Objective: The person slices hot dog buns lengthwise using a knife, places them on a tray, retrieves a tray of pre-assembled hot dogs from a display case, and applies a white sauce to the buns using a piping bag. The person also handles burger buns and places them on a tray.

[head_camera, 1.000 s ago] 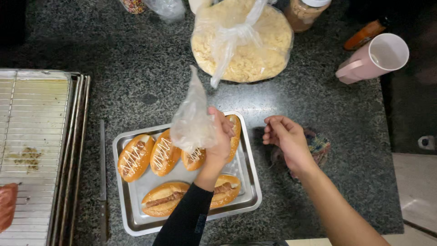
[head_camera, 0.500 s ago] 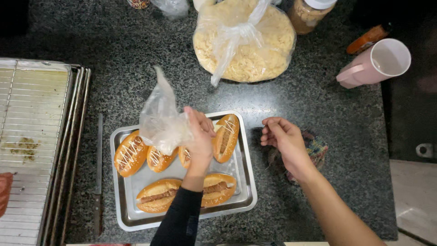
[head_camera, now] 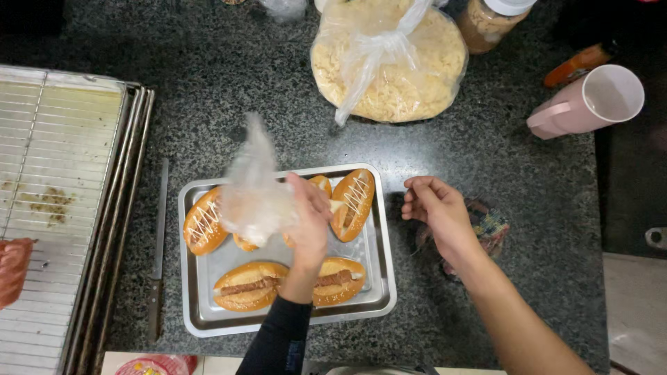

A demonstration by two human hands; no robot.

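Note:
A steel tray on the dark granite counter holds several split buns with sausage. The buns at the back carry white zigzag lines of sauce; the two front buns show plain sausage. My left hand, in a black sleeve, grips a clear plastic piping bag above the back-left buns; the bag is blurred. My right hand rests with loosely curled fingers just right of the tray, holding nothing, above a small colourful packet.
A large tied plastic bag of pale crumbs lies behind the tray. A pink cup, an orange bottle and a jar sit at the back right. A wire rack fills the left; a knife lies beside it.
My left hand has carried the piping bag leftward across the back row of buns. My right hand has stayed beside the tray's right edge.

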